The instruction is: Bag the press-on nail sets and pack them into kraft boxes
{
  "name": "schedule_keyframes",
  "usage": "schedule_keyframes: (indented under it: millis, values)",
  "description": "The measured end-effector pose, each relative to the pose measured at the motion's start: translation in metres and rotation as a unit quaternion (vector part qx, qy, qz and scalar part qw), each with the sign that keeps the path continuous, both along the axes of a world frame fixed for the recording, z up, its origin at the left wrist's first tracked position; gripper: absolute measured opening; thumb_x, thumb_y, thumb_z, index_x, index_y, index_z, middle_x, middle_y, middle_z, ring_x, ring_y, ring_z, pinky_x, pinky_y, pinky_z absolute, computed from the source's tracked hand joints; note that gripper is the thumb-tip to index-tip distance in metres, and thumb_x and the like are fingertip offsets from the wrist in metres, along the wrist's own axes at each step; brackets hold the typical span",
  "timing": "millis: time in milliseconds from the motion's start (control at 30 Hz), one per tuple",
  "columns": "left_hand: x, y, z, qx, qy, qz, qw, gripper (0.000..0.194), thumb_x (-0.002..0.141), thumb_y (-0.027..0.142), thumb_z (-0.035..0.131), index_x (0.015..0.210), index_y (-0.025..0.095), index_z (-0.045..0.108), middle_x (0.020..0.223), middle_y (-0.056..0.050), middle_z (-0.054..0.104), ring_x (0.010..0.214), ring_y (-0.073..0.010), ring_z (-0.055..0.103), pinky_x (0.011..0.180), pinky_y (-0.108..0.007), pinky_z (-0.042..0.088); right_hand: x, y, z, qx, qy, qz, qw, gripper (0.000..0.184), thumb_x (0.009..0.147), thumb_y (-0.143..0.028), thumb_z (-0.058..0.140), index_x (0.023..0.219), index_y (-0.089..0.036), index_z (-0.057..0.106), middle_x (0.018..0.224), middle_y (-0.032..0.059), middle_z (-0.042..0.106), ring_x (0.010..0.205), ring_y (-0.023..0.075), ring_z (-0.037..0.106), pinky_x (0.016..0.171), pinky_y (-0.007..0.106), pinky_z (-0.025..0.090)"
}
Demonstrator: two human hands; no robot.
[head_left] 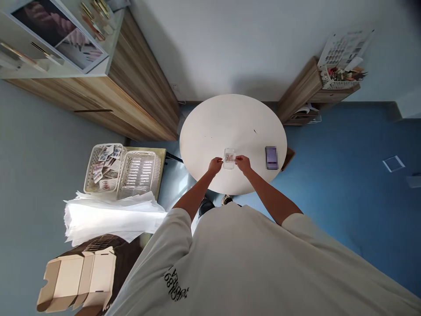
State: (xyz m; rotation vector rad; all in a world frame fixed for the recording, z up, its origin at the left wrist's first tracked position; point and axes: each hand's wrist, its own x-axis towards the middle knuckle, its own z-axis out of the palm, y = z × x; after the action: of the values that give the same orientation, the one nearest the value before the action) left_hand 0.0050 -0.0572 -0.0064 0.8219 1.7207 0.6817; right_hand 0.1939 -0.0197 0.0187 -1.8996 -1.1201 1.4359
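A small clear plastic box [229, 165] is at the near half of the round white table, between my two hands. Small pinkish pieces show inside it, too small to name surely. My left hand [215, 165] pinches at the box's left edge with its fingers closed. On the opposite side, my right hand [243, 163] has its fingers closed at the right edge, near the pinkish pieces. Whether the box rests on the tabletop [230, 118] or is lifted slightly, I cannot tell.
A phone-like purple-screened object [271, 158] lies to the right on the table. At left stand a white basket of cards [88, 175] and a basket of clear plastic cases [157, 169]. White sheets [112, 219] and an opened cardboard box [69, 276] are nearer. Wooden cabinets [144, 79] flank the table.
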Motion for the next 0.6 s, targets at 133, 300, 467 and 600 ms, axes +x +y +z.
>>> schedule_keyframes:
  millis: [133, 300, 467, 600]
  values:
    - [0.005, -0.013, -0.011, -0.040, 0.005, 0.005, 0.999, 0.039, 0.079, 0.015, 0.071, 0.118, 0.017, 0.075, 0.126, -0.016, 0.077, 0.115, -0.0254, 0.073, 0.094, -0.037, 0.058, 0.014, -0.011, -0.027, -0.018, -0.038, 0.002, 0.999, 0.013, 0.075, -0.016, 0.063, 0.086, -0.021, 0.070, 0.082, 0.0018, 0.075, 0.074, 0.0181, 0.069, 0.074, 0.031, 0.058]
    - [0.005, -0.018, -0.014, -0.068, -0.010, 0.000, 0.998, 0.048, 0.076, 0.011, 0.073, 0.124, 0.015, 0.071, 0.136, -0.021, 0.073, 0.119, -0.0273, 0.072, 0.097, -0.038, 0.058, 0.011, -0.015, -0.053, -0.015, -0.081, 0.034, 0.996, 0.013, 0.074, -0.015, 0.063, 0.082, -0.022, 0.071, 0.086, 0.0033, 0.077, 0.078, 0.0196, 0.069, 0.080, 0.032, 0.058]
    - [0.006, -0.018, -0.020, -0.093, -0.021, -0.022, 0.995, 0.053, 0.076, 0.014, 0.077, 0.128, 0.017, 0.068, 0.140, -0.020, 0.071, 0.121, -0.0281, 0.071, 0.099, -0.039, 0.057, 0.000, -0.015, -0.064, -0.016, -0.122, 0.083, 0.989, 0.018, 0.080, -0.013, 0.062, 0.088, -0.022, 0.075, 0.097, 0.0048, 0.080, 0.090, 0.0203, 0.072, 0.086, 0.030, 0.057]
    - [0.005, -0.016, -0.030, -0.096, -0.028, -0.038, 0.994, 0.050, 0.079, 0.017, 0.078, 0.129, 0.016, 0.068, 0.136, -0.018, 0.073, 0.118, -0.0266, 0.071, 0.099, -0.038, 0.056, -0.003, -0.019, -0.065, -0.014, -0.144, 0.117, 0.983, 0.023, 0.084, -0.012, 0.059, 0.092, -0.022, 0.078, 0.103, 0.0053, 0.081, 0.098, 0.0206, 0.073, 0.091, 0.029, 0.057]
